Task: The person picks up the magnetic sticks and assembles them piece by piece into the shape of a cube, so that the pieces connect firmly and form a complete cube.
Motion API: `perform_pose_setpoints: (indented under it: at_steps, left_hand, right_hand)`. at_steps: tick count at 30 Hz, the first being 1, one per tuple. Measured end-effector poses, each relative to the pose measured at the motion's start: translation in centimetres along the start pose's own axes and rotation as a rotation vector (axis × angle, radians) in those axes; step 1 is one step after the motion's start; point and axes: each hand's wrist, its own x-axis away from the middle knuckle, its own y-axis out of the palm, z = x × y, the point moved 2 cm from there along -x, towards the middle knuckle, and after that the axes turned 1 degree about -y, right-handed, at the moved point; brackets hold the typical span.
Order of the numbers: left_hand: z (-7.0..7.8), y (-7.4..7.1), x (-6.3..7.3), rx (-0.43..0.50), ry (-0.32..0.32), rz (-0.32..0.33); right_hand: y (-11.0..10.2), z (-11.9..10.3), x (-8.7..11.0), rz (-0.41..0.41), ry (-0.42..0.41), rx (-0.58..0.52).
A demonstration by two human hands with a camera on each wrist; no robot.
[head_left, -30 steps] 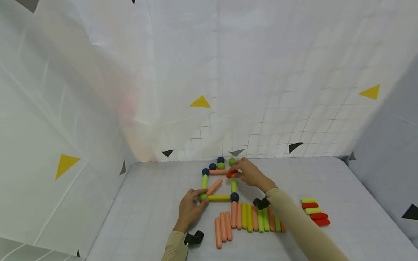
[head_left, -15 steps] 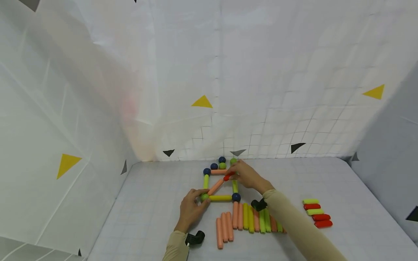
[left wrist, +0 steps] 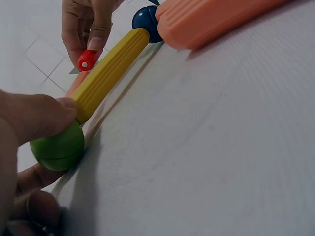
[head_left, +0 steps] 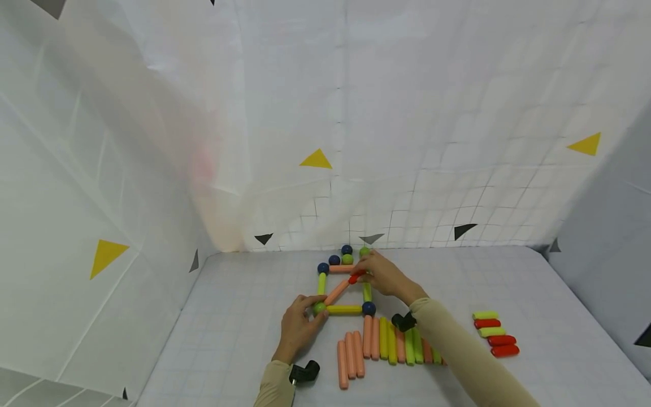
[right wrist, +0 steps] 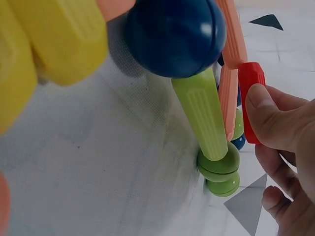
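Note:
My left hand (head_left: 296,328) grips a green ball (left wrist: 58,147) at the front left corner of a square frame of rods and balls. From that ball a yellow rod (head_left: 344,310) runs to a blue ball (head_left: 368,308), and a salmon rod (head_left: 337,293) slants up to the right. Pinched between thumb and fingers of my right hand (head_left: 389,275) is a short red rod (right wrist: 252,105), its end right at the salmon rod's tip. Light green rods (right wrist: 204,115) form the frame's sides; the far right corner is partly hidden behind my right hand in the head view.
Loose salmon, yellow and green rods (head_left: 383,339) lie in a row in front of the frame. Short red and light green rods (head_left: 502,340) lie at the right. Beyond the frame, near the back wall, sit spare blue and green balls (head_left: 347,259).
My right hand has moved slightly left with the red rod, bringing it from above the far right corner to the slanted salmon rod's tip. My left hand stays on the green ball.

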Motion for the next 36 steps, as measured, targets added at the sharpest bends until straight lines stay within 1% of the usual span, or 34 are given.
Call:
perform_pose_setpoints:
  at_steps: [4, 9, 11, 16, 19, 21, 26, 30, 36]
  left_hand:
    - [0.03, -0.05, 0.01, -0.002, 0.003, -0.005]
    - [0.11, -0.22, 0.01, -0.004, -0.015, -0.011]
    - [0.11, -0.23, 0.00, -0.006, -0.028, -0.015]
    - [0.10, -0.18, -0.02, -0.009, -0.027, -0.015]
    - [0.15, -0.18, -0.01, -0.005, -0.016, -0.013]
    - [0.17, -0.19, 0.00, -0.004, -0.013, -0.014]
    - [0.15, -0.23, 0.02, -0.011, -0.007, -0.013]
    - [0.16, -0.29, 0.02, -0.014, -0.003, -0.008]
    - [0.11, -0.12, 0.03, -0.013, -0.023, -0.018]
  right_hand:
    - [0.03, 0.03, 0.05, 0.027, -0.001, 0.014]
    - [0.11, 0.06, 0.07, 0.068, -0.021, 0.047]
    - [0.21, 0.04, -0.01, 0.069, -0.024, 0.054]
    - [0.41, -0.13, -0.26, 0.059, -0.029, 0.054]
    - [0.35, -0.18, -0.23, 0.047, -0.009, 0.044]
    - [0.23, -0.15, -0.14, 0.058, 0.013, 0.043]
    - [0.03, 0.24, 0.15, 0.142, 0.067, 0.032]
    - [0.16, 0.57, 0.20, 0.180, 0.072, -0.038]
    - [0.03, 0.49, 0.36, 0.198, 0.052, -0.267]
